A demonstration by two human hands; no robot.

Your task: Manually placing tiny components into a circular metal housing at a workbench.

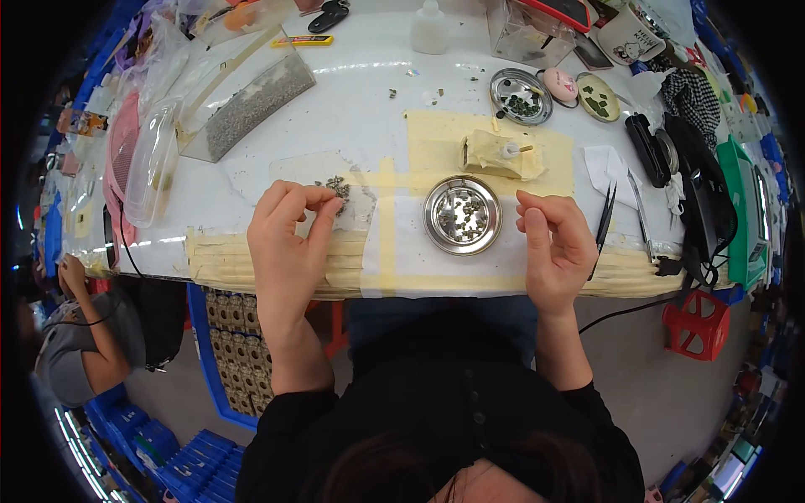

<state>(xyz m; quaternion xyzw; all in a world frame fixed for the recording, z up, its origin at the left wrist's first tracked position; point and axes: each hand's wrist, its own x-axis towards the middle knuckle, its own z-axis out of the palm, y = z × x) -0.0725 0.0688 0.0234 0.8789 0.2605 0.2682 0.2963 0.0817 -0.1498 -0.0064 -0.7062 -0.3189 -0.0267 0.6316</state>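
Note:
My left hand [289, 226] is over the left part of the table, thumb and forefinger pinched together beside a small heap of grey bits [338, 184]. Whatever sits between those fingertips is too small to make out. A round metal dish [428, 226] holding several small dark green pieces stands between my hands. To its right is my right hand [558, 243], fingers curled in and thumb against the forefinger; I cannot see what they hold, if anything. Behind the dish lies a block wrapped in yellowish tape [482, 157], with a small white peg-like part on it.
Black tweezers [603, 226] lie right of my right hand. Farther back are another metal dish [495, 88], a pale dish of green pieces [619, 109] and a white bottle [429, 33]. A clear tray of grey granules [260, 105] is at left. Another person [75, 344] sits far left.

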